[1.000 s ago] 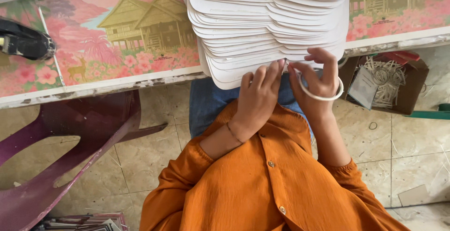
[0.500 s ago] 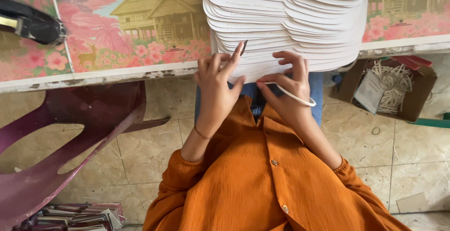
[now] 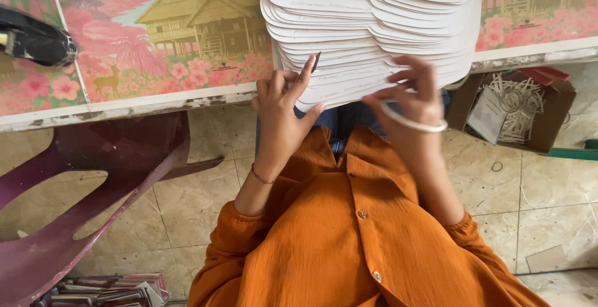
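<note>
A tall stack of white fan-shaped card sheets [image 3: 374, 26] overhangs the table's front edge [image 3: 156, 102]. My left hand [image 3: 283, 104] rests against the stack's lower left edge, with the thumb under the bottom sheets and the fingers raised along the side. A thin dark sliver [image 3: 316, 62] shows at its fingertips; I cannot tell what it is. My right hand [image 3: 408, 92] is at the stack's lower right edge and pinches a thin white ring [image 3: 414, 123], which hangs below the fingers. Orange sleeves cover both arms.
The table top carries a pink pictured sheet with houses [image 3: 187, 26]. A black stapler-like tool [image 3: 34, 40] lies at the far left. A dark purple plastic chair [image 3: 93, 182] stands to the left, with stacked booklets [image 3: 106, 288] below it. A cardboard box of white strips [image 3: 517, 110] sits on the tiled floor to the right.
Both hands have risen from below the stack to its lower edge. The white ring stayed in my right hand. The view has shifted a little.
</note>
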